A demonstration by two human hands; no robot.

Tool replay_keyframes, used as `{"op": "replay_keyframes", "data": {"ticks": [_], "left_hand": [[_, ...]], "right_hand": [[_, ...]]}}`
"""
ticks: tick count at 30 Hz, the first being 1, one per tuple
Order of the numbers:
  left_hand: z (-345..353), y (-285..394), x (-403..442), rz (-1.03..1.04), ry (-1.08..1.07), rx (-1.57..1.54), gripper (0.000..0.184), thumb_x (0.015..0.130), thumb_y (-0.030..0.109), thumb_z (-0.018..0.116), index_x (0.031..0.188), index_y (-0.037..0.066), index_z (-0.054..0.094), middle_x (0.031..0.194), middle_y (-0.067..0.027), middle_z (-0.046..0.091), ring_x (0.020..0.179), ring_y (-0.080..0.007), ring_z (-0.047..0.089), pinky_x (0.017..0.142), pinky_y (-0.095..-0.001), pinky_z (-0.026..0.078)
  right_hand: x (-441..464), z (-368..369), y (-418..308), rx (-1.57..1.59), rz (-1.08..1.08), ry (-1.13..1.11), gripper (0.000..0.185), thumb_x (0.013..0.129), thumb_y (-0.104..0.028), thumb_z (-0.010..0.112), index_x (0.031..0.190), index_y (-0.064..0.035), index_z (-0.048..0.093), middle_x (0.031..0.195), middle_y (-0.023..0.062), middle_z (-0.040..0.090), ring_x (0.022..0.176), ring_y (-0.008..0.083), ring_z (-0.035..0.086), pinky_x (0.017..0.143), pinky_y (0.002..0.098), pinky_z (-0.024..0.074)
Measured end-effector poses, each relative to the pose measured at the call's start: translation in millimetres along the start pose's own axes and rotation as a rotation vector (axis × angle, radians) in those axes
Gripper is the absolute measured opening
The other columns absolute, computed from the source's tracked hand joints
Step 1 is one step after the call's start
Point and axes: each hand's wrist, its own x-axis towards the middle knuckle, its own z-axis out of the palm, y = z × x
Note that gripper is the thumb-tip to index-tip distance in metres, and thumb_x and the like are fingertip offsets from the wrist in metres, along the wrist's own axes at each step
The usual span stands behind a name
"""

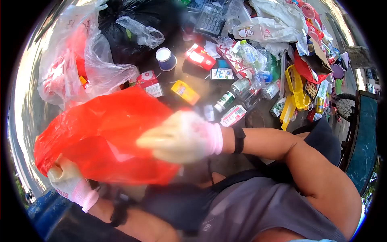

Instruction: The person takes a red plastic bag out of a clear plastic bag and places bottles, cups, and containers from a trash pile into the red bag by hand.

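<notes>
A red plastic bag is spread out in front of me. My left hand, in a pale glove with a pink cuff, is closed on the bag's lower left edge. Over the bag's right side is my right hand, gloved the same way and blurred by motion; whether its fingers grip the plastic cannot be made out. Beyond the bag lie a yellow carton, a red and white carton and a white-lidded cup.
A clear bag with red contents sits at the left, beside a black bag. Bottles, cartons, clear trays and yellow plastic pieces are piled at the right. A blue-green panel stands at the far right.
</notes>
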Motion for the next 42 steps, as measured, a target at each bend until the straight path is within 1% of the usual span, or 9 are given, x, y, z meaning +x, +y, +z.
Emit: {"op": "replay_keyframes", "data": {"ticks": [3, 5, 10, 17, 22, 25, 30, 34, 42], "left_hand": [[2.7, -17.6, -2.0, -0.059, -0.045, 0.057, 0.028, 0.100, 0.023, 0.061, 0.105, -0.002, 0.072, 0.103, -0.0258, 0.077, 0.093, -0.0462, 0.072, 0.080, -0.0509, 0.055], [7.7, -18.8, 3.2, -0.082, -0.112, 0.126, 0.024, 0.101, 0.020, 0.061, 0.103, -0.002, 0.071, 0.102, -0.0251, 0.077, 0.094, -0.0468, 0.073, 0.080, -0.0507, 0.056], [12.5, -3.9, 2.7, -0.185, -0.098, 0.056, 0.030, 0.105, 0.026, 0.059, 0.106, -0.002, 0.071, 0.100, -0.0220, 0.077, 0.093, -0.0408, 0.074, 0.080, -0.0473, 0.057], [5.0, -16.4, -7.6, -0.137, -0.136, -0.214, 0.037, 0.103, 0.027, 0.075, 0.130, 0.004, 0.067, 0.125, -0.0148, 0.073, 0.111, -0.0319, 0.071, 0.096, -0.0416, 0.057], [9.4, -35.6, -3.6, -0.131, -0.060, -0.118, 0.040, 0.105, 0.038, 0.067, 0.128, 0.005, 0.068, 0.122, -0.0171, 0.074, 0.114, -0.0343, 0.071, 0.094, -0.0430, 0.056], [2.7, -46.1, 1.5, -0.207, -0.132, -0.121, 0.042, 0.106, 0.038, 0.067, 0.132, 0.005, 0.067, 0.126, -0.0168, 0.074, 0.114, -0.0349, 0.070, 0.096, -0.0433, 0.055], [-4.0, -40.6, -4.6, -0.170, -0.145, -0.105, 0.040, 0.109, 0.037, 0.062, 0.129, 0.003, 0.069, 0.122, -0.0164, 0.075, 0.112, -0.0339, 0.071, 0.095, -0.0431, 0.055], [0.6, -32.6, -8.9, -0.233, -0.096, -0.214, 0.039, 0.108, 0.035, 0.060, 0.125, 0.001, 0.070, 0.117, -0.0176, 0.076, 0.109, -0.0345, 0.072, 0.092, -0.0436, 0.056], [3.2, 20.4, 1.4, -0.019, -0.172, -0.124, 0.022, 0.104, 0.014, 0.059, 0.106, -0.005, 0.068, 0.095, -0.0235, 0.075, 0.086, -0.0432, 0.072, 0.078, -0.0483, 0.054]], "right_hand": [[-15.1, -42.0, 77.1, -0.160, 0.420, 0.240, 0.026, 0.097, -0.010, 0.067, 0.123, -0.0086, 0.072, 0.101, 0.0171, 0.077, 0.086, 0.0353, 0.077, 0.075, 0.0437, 0.0614], [-46.3, -81.7, 127.8, -0.165, 0.715, -0.295, 0.036, 0.094, -0.008, 0.065, 0.130, -0.0032, 0.070, 0.109, 0.0179, 0.077, 0.099, 0.0377, 0.075, 0.087, 0.0428, 0.0610], [-162.4, -95.1, 156.7, -0.554, 0.553, -1.156, 0.073, 0.081, -0.023, 0.081, 0.149, -0.0089, 0.059, 0.138, 0.0136, 0.068, 0.120, 0.0332, 0.069, 0.101, 0.0461, 0.0539], [-196.8, -80.9, 165.7, -0.444, 0.664, -0.780, 0.046, 0.074, -0.019, 0.084, 0.115, -0.0123, 0.068, 0.112, 0.0106, 0.070, 0.108, 0.0343, 0.068, 0.098, 0.0458, 0.0501], [-164.6, -61.9, 120.2, -0.379, 0.102, -0.997, 0.028, 0.100, -0.018, 0.058, 0.121, -0.0113, 0.075, 0.159, 0.0151, 0.055, 0.152, 0.0342, 0.046, 0.129, 0.0622, 0.0275], [-179.2, -34.4, 126.7, -0.416, 0.015, -1.187, 0.027, 0.089, -0.022, 0.073, 0.115, -0.0161, 0.077, 0.149, 0.0083, 0.060, 0.150, 0.0339, 0.047, 0.127, 0.0709, 0.0254], [-205.8, -30.6, 153.1, -0.344, -0.019, -1.266, 0.064, 0.073, -0.035, 0.093, 0.130, -0.0240, 0.067, 0.130, -0.0004, 0.063, 0.124, 0.0294, 0.060, 0.099, 0.0537, 0.0419], [-213.6, -47.5, 149.9, -0.306, 0.106, -1.177, 0.075, 0.073, -0.040, 0.095, 0.139, -0.0272, 0.062, 0.142, 0.0062, 0.059, 0.128, 0.0334, 0.059, 0.103, 0.0578, 0.0417], [-202.4, -56.8, 134.6, -0.319, 0.133, -1.400, 0.050, 0.076, -0.033, 0.092, 0.123, -0.0278, 0.076, 0.165, 0.0087, 0.047, 0.138, 0.0355, 0.055, 0.107, 0.0574, 0.0476]]}}
